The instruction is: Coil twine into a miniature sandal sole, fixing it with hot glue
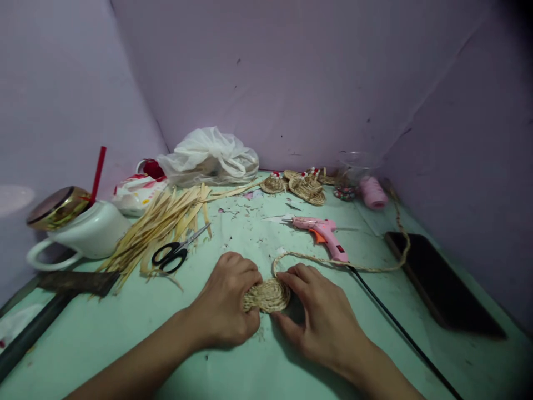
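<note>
Between my two hands is a flat oval coil of braided straw rope (pixel 270 295). My left hand (pixel 231 300) is closed on its left end, fingers at the far side and thumb at the near side. My right hand (pixel 318 311) grips the right end between thumb and fingers. From the coil's far right side the loose straw rope (pixel 308 256) loops out. It runs right, past the handle of a pink glue gun (pixel 320 230), then bends back near a dark phone-like slab (pixel 441 283).
At left lie black-handled scissors (pixel 172 256), dry straw strips (pixel 162 214), a white mug (pixel 91 230) and a hammer-like tool (pixel 62 294). A white plastic bag (pixel 212 155), finished straw slippers (pixel 306 189) and a pink thread spool (pixel 372 193) stand at the back.
</note>
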A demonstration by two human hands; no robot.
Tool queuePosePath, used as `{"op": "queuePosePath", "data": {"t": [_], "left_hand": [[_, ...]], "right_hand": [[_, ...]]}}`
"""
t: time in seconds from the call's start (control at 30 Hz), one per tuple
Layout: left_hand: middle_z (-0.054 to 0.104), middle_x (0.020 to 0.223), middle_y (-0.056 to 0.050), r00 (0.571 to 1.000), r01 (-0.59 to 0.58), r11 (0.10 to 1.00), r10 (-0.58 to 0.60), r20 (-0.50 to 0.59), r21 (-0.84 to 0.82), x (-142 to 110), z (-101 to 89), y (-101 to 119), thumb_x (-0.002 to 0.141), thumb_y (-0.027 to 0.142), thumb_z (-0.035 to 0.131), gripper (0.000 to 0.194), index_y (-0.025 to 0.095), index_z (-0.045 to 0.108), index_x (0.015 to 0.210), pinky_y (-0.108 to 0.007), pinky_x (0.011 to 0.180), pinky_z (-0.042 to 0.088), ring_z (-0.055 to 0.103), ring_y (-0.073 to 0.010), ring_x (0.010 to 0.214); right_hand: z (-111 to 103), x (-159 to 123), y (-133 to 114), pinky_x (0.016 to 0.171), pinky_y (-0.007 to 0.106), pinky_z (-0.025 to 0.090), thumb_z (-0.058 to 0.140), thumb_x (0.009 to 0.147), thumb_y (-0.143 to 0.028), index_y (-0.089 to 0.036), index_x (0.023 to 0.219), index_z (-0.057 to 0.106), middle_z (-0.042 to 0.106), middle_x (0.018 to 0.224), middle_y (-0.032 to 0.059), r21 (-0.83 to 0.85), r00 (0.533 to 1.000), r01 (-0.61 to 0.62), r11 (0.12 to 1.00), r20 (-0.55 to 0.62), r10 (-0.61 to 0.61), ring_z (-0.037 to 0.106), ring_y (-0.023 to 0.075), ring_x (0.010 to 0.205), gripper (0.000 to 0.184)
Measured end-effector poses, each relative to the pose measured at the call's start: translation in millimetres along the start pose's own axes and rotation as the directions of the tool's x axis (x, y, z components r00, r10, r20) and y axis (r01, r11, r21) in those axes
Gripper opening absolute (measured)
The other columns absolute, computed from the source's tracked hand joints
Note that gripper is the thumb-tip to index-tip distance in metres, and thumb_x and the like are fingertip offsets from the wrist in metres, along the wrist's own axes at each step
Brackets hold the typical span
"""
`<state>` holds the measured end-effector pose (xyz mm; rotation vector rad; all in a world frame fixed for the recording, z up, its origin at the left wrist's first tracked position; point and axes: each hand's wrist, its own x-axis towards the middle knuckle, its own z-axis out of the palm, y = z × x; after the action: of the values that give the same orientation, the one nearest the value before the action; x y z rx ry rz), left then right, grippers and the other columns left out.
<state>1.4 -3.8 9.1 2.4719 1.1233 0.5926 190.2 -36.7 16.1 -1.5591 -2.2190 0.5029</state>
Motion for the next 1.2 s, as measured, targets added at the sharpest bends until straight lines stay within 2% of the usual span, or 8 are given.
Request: {"op": "queuePosePath", "data": {"t": [0.23, 0.4, 0.57, 0.7, 0.87, 1.07, 1.2], "left_hand": [[0.058, 0.083, -0.004, 0.999, -0.04, 0.999, 0.04, 0.0, -0.021, 1, -1.6, -1, 0.054, 0.012, 0.055, 0.022, 0.018, 0.058, 0.075, -0.04, 0.084, 0.038, 0.048, -0.0218, 0.083], [0.059, 0.085, -0.004, 0.999, -0.042, 0.999, 0.042, 0.013, -0.016, -1, -4.1, -1, 0.056, 0.014, 0.056, 0.019, 0.018, 0.058, 0.075, -0.04, 0.084, 0.038, 0.049, -0.0221, 0.084], [0.059, 0.082, -0.005, 0.999, -0.041, 0.999, 0.041, -0.029, 0.0, -1, -1.0, -2, 0.052, 0.014, 0.056, 0.024, 0.017, 0.059, 0.075, -0.041, 0.085, 0.037, 0.049, -0.0211, 0.08], [0.059, 0.079, -0.005, 0.998, -0.044, 0.999, 0.044, -0.042, 0.007, 0, 2.5, -3, 0.05, 0.014, 0.055, 0.026, 0.016, 0.06, 0.075, -0.04, 0.082, 0.038, 0.048, -0.0208, 0.078], [0.058, 0.076, -0.005, 0.997, -0.051, 0.999, 0.051, -0.05, -0.006, 1, 3.1, -2, 0.05, 0.015, 0.056, 0.021, 0.016, 0.058, 0.071, -0.039, 0.081, 0.039, 0.048, -0.0212, 0.078], [0.06, 0.081, -0.006, 0.997, -0.047, 0.999, 0.048, -0.053, 0.023, -1, 1.9, -1, 0.052, 0.016, 0.055, 0.023, 0.017, 0.06, 0.075, -0.041, 0.082, 0.039, 0.049, -0.0225, 0.08], [0.06, 0.078, -0.005, 0.998, -0.043, 0.998, 0.045, -0.051, 0.042, 0, 2.2, 0, 0.05, 0.017, 0.056, 0.02, 0.017, 0.06, 0.07, -0.04, 0.082, 0.039, 0.049, -0.022, 0.078]], "right_hand": [[2, 2, 7, 0.073, 0.038, 0.044, 0.063, 0.071, -0.033, -0.016, 0.107, 0.064, 0.06, 0.097, 0.0088, 0.004, 0.998, 0.068, 0.998, -0.004, -0.068, 0.054, 0.0248, 0.085, 0.04], [-1, 2, 9, 0.075, 0.039, 0.043, 0.063, 0.073, -0.032, -0.018, 0.11, 0.063, 0.06, 0.098, 0.0085, -0.01, 0.998, 0.054, 0.998, 0.029, -0.054, 0.055, 0.0254, 0.088, 0.039], [1, 2, 0, 0.075, 0.043, 0.043, 0.065, 0.071, -0.036, -0.016, 0.109, 0.062, 0.059, 0.099, 0.0105, -0.062, 1.0, 0.021, 0.998, 0.014, -0.02, 0.054, 0.0289, 0.09, 0.043], [5, 4, -4, 0.071, 0.04, 0.043, 0.066, 0.07, -0.035, -0.017, 0.101, 0.064, 0.06, 0.094, 0.0088, -0.063, 1.0, -0.015, 0.998, -0.02, 0.014, 0.054, 0.0276, 0.086, 0.037], [9, 3, -1, 0.073, 0.038, 0.043, 0.066, 0.069, -0.033, -0.017, 0.101, 0.064, 0.06, 0.095, 0.0084, -0.024, 0.998, -0.003, 1.0, -0.063, 0.002, 0.055, 0.0266, 0.087, 0.035], [8, 1, -2, 0.073, 0.038, 0.042, 0.065, 0.069, -0.033, -0.016, 0.103, 0.064, 0.06, 0.095, 0.0086, -0.03, 0.998, -0.017, 0.999, -0.054, 0.015, 0.055, 0.0267, 0.088, 0.038], [8, 1, -3, 0.074, 0.038, 0.042, 0.064, 0.07, -0.032, -0.016, 0.104, 0.064, 0.061, 0.095, 0.0088, -0.048, 0.999, -0.013, 0.999, -0.046, 0.011, 0.055, 0.0274, 0.089, 0.037]]}}
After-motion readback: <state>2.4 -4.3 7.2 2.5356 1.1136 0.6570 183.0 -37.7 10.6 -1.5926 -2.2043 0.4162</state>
